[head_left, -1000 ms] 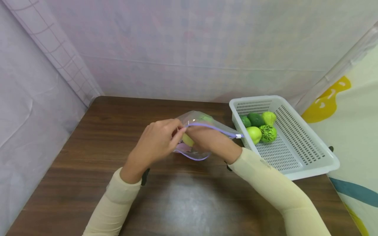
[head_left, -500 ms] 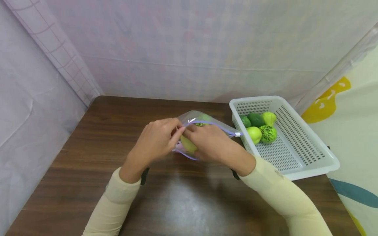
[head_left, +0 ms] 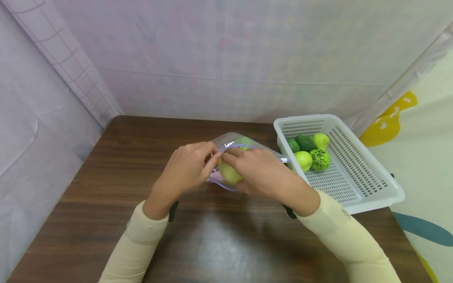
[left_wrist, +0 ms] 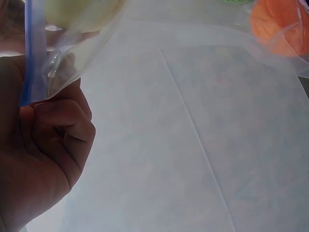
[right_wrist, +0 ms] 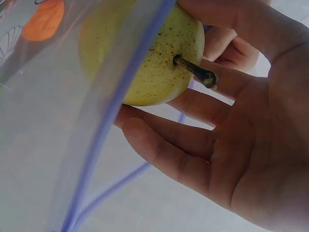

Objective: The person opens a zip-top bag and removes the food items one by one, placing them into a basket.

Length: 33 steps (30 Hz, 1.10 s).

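My left hand [head_left: 189, 167] pinches one edge of a clear zip bag [head_left: 226, 138] with a purple closure; in the left wrist view, thumb and curled fingers hold its blue-edged strip [left_wrist: 34, 53]. My right hand [head_left: 263, 171] grips a round yellow pear [head_left: 228, 173] at the bag's open mouth. The right wrist view shows the pear's dark stem [right_wrist: 195, 71] towards my palm and its far side behind the clear plastic. Inside the bag lie an orange item [left_wrist: 280, 26], a green patterned one and a pinkish one, partly hidden by my hands.
To the right stands a white perforated basket [head_left: 396, 192] holding several green things, among them a yellow-green round fruit [head_left: 303, 161] and a patterned green ball [head_left: 320, 160]. The bag's slider end [head_left: 284, 160] reaches the basket's left wall. A fabric wall [head_left: 212, 78] rises behind the brown table [head_left: 141, 133].
My right hand has drawn back from deep inside the bag towards the right, bringing the pear to the bag's mouth. My left hand has kept its place on the bag's edge.
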{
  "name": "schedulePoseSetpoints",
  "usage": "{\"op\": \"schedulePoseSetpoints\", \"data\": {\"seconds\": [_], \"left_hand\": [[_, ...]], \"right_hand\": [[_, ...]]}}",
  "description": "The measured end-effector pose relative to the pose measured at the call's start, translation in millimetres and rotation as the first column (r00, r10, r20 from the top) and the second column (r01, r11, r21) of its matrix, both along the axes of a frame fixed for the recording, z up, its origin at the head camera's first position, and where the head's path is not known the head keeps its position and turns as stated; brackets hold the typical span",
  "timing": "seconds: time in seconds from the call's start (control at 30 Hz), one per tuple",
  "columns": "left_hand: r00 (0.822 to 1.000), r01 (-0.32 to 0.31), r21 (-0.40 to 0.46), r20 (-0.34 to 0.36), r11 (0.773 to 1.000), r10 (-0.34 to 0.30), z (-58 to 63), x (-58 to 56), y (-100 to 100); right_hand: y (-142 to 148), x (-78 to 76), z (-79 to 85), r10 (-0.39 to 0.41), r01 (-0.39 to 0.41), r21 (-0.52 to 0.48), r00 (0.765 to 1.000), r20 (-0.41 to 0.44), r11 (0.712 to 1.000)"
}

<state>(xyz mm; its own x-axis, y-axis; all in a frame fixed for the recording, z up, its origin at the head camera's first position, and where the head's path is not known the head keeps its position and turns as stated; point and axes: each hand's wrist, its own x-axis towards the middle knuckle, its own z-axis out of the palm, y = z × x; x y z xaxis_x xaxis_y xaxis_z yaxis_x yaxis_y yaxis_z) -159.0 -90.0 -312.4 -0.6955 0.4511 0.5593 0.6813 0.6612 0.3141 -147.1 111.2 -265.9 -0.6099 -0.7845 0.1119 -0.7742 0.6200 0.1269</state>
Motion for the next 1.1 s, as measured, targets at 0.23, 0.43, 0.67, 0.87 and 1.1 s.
{"op": "schedulePoseSetpoints", "data": {"seconds": [0.23,0.43,0.67,0.87,1.1], "left_hand": [[1.000,-0.008,-0.001,0.000,1.000,0.008,0.5,-0.6,0],[1.000,-0.011,-0.003,0.004,1.000,0.011,0.0,-1.3,0],[1.000,-0.005,-0.008,0.016,1.000,0.005,-0.1,-1.1,-1],[1.000,-0.008,-0.012,0.022,1.000,0.008,0.1,-0.9,-1],[0.999,-0.002,-0.021,0.034,1.000,0.002,0.3,-0.4,-2]], "right_hand": [[4,2.7,6.0,0.010,-0.010,-0.038,1.000,-0.011,0.999],[6,6.8,9.4,0.015,-0.016,-0.079,1.000,-0.007,0.997],[9,12.1,14.4,0.019,-0.019,-0.082,1.000,-0.006,0.996],[12,19.5,21.1,-0.001,0.000,-0.083,1.000,-0.015,0.997],[16,31.9,33.6,0.005,-0.009,-0.122,1.000,-0.029,0.993]]}}
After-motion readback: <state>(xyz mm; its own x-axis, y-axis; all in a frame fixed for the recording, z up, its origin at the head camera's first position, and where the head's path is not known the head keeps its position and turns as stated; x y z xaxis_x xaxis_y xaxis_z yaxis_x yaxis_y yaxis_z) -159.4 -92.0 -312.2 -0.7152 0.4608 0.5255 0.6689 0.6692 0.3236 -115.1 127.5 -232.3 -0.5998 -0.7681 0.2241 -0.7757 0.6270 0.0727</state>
